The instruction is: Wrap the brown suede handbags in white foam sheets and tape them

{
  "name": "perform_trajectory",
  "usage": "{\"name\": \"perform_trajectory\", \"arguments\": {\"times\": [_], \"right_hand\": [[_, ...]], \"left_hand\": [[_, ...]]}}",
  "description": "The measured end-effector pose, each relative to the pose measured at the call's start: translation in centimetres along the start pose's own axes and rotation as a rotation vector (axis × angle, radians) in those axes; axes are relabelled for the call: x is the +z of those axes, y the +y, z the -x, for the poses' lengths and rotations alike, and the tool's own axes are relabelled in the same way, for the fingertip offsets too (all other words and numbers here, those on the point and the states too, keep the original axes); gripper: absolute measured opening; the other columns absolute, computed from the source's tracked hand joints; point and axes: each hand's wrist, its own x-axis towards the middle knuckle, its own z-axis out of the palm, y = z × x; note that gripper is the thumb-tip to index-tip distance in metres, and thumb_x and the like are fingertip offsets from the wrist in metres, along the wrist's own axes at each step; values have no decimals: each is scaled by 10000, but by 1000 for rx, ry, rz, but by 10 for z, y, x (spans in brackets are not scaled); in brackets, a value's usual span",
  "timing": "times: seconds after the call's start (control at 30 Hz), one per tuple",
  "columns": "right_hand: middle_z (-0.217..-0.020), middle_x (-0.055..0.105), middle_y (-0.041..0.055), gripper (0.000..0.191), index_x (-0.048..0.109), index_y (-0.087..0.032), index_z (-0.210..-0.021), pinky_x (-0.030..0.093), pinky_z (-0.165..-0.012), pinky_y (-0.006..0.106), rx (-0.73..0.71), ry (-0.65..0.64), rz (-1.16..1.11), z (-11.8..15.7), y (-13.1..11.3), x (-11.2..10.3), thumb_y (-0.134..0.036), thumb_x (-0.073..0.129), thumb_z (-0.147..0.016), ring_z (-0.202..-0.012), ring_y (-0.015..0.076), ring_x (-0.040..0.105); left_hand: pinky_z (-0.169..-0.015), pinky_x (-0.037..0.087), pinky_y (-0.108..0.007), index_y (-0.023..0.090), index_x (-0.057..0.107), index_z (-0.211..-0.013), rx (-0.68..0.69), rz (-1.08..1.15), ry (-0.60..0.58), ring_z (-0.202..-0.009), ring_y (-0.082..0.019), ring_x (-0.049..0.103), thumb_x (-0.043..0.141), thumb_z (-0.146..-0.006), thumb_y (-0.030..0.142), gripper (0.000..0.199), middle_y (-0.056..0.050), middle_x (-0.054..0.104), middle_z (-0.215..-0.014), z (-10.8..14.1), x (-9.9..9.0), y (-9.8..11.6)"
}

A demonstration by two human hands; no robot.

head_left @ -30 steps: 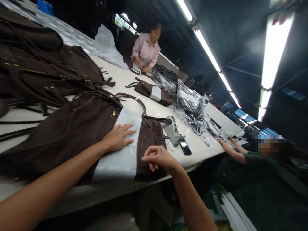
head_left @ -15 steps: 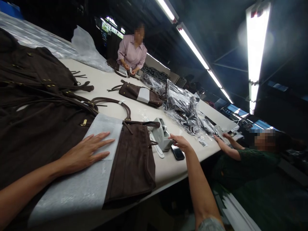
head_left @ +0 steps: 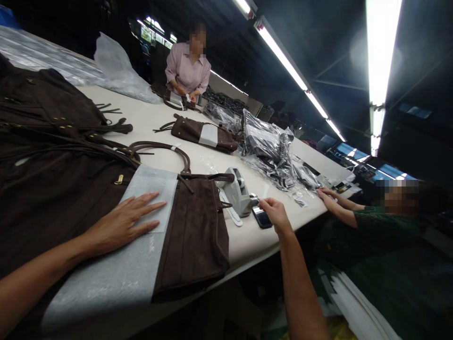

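Observation:
A brown handbag (head_left: 193, 231) lies on the table in front of me, with a white foam sheet (head_left: 109, 274) wrapped across it. Spread flat on that sheet, my left hand (head_left: 130, 217) rests with fingers apart. Beside the bag's right end stands a grey tape dispenser (head_left: 238, 191). My right hand (head_left: 276, 213) is just right of the dispenser, thumb and forefinger pinched on what looks like the end of a thin strip of clear tape, hard to see. Below these fingers lies a dark phone (head_left: 262, 218). A white strip with holes (head_left: 231, 215) sits between bag and dispenser.
More brown bags (head_left: 53, 104) are piled at the left. Another banded bag (head_left: 186, 130) and plastic-wrapped bags (head_left: 265, 139) lie farther along the table (head_left: 155, 115). One person (head_left: 187, 66) works across the table, another (head_left: 375, 226) at the right.
My right hand has drawn slightly to the right, away from the dispenser, fingers pinched. My left hand stays flat on the foam sheet. The view has shifted a little.

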Motion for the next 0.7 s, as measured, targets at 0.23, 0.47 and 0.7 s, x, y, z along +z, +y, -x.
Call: {"name": "perform_trajectory", "arguments": {"times": [0.23, 0.47, 0.7], "right_hand": [[-618, 645, 30, 403, 617, -180, -651, 435, -588, 267, 10, 134, 180, 16, 38, 22, -574, 632, -735, -573, 153, 559], [-640, 671, 76, 283, 634, -180, -613, 424, -621, 310, 43, 299, 300, 35, 33, 22, -431, 670, -737, -608, 199, 576], [-644, 685, 56, 388, 711, -125, -730, 402, -429, 186, 103, -204, -316, 106, -78, 83, -461, 864, -611, -484, 90, 534]], "left_hand": [[-1242, 88, -414, 381, 368, -1465, 20, -7, 25, -1508, -174, 137, 304, -907, 660, 628, 66, 148, -1620, 1, 3, -4], [-1235, 71, -483, 305, 402, -1461, -10, 105, -38, -1510, -246, 128, 384, -910, 606, 628, -27, 145, -1626, 3, -9, 7], [-1244, 33, -395, 322, 445, -1427, -64, 227, -68, -1509, -141, 105, 324, -980, 313, 463, 3, 173, -1627, 4, -18, 15]]}}
